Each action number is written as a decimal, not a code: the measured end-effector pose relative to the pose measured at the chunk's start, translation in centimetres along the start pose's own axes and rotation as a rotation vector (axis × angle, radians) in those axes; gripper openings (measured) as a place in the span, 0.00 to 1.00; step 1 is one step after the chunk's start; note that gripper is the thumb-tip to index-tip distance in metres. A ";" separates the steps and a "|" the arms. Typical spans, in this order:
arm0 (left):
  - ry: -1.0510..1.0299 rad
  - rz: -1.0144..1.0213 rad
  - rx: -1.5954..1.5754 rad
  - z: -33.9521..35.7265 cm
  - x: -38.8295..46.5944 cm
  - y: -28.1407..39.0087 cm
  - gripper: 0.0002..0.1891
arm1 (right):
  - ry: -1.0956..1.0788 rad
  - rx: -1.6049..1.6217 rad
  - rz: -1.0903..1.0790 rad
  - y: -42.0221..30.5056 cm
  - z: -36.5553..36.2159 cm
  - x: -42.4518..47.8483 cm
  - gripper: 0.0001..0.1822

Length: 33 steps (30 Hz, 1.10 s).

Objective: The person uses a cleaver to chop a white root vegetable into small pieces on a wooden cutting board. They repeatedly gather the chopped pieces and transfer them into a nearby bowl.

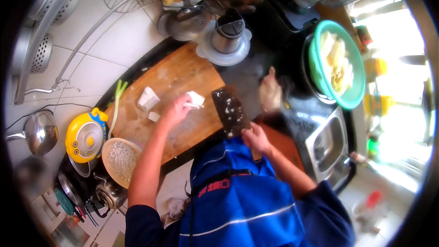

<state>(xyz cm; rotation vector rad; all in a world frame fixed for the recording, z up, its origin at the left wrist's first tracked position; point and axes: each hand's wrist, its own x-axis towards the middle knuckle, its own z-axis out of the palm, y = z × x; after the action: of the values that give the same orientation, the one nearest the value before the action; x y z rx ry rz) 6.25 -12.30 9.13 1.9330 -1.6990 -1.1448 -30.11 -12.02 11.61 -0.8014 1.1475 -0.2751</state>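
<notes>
My left hand (176, 111) holds a white block (196, 98), with a thin slice at its near edge, over the wooden cutting board (175, 72). In my right hand (256, 138) is the handle of a cleaver (230, 111); its broad dark blade, dotted with white crumbs, lies across the board's right edge. A larger white chunk (148, 99) and a small white piece (154, 117) rest on the board to the left of my left hand. A green onion (117, 106) lies along the board's left edge.
A bowl of small pale pieces (120, 159) and a yellow toy-like fan (85, 137) stand at left. Right are a green basin of leafy vegetables (360, 75), a cloth-like pale item (270, 92) and a steel sink (325, 144). A lidded metal container (228, 39) stands behind the board.
</notes>
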 end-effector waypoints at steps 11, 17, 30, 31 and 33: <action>0.097 0.273 0.285 0.8 2.2 1.0 0.19 | 0.048 -0.063 -0.036 0.6 -0.9 -0.9 0.07; 0.035 0.421 0.330 1.6 3.6 -1.5 0.20 | 0.043 -0.051 -0.048 0.4 -0.7 -1.2 0.08; 0.130 0.188 0.425 3.3 1.3 -1.5 0.18 | 0.080 -0.100 -0.072 0.4 0.1 -2.3 0.09; 0.158 0.128 0.429 4.0 0.3 -1.4 0.19 | 0.085 -0.120 -0.074 0.4 0.2 -2.2 0.10; 0.211 0.003 0.433 5.5 -2.0 -1.2 0.20 | 0.137 -0.298 -0.149 0.8 0.8 -1.5 0.12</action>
<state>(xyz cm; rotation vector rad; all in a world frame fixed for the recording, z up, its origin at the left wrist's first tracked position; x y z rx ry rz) 3.11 -8.75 5.51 2.2006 -1.9452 -0.5724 -30.19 -10.21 12.24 -1.1478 1.2768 -0.2895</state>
